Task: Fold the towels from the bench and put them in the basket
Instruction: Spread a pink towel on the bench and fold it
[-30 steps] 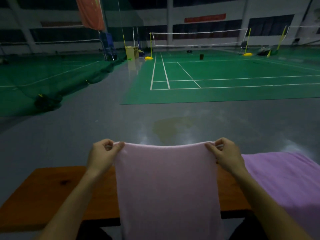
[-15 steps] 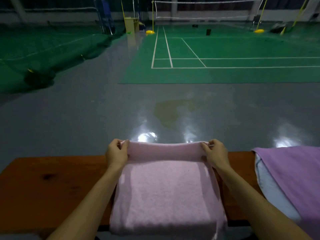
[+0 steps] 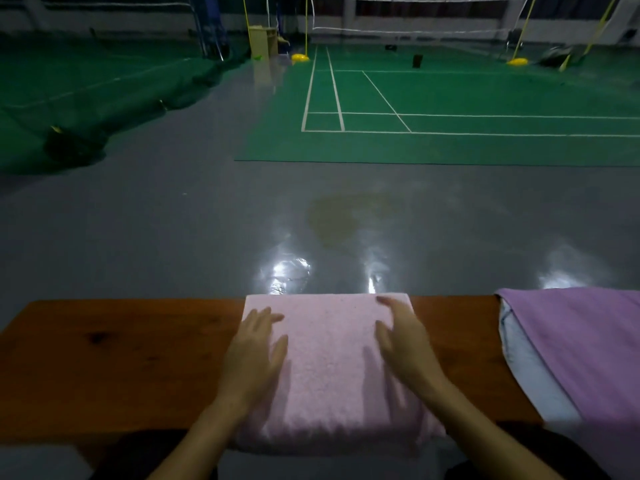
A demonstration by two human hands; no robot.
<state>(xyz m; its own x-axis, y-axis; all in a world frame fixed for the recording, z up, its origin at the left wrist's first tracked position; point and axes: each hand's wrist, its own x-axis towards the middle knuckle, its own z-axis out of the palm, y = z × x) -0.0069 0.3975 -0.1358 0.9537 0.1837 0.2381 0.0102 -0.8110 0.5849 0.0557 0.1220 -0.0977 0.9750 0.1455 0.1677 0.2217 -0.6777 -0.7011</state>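
Pink terry cloth lay folded across the middle of the wooden tabletop, its near edge overhanging toward us; this pink towel was doubled over on itself, with the fold line at the far edge. We had both hands on top of it: our left hand lay flat with fingers straight near the left side, and our right hand sat with fingers loosely spread near the right side, neither one gripping anything. To the right, well apart from the pink one, a purple towel lay draped over a pale blue one, both unfolded as far as we could tell; no basket showed in our view. We judged the pink towel to be light, soft and limp, with a rough nap that would not slip under the palms; it would sag wherever it was not supported. For the next fold we thought it best to pinch the two corners of one short side; for carrying, a palm beneath the stack would keep the layers together.
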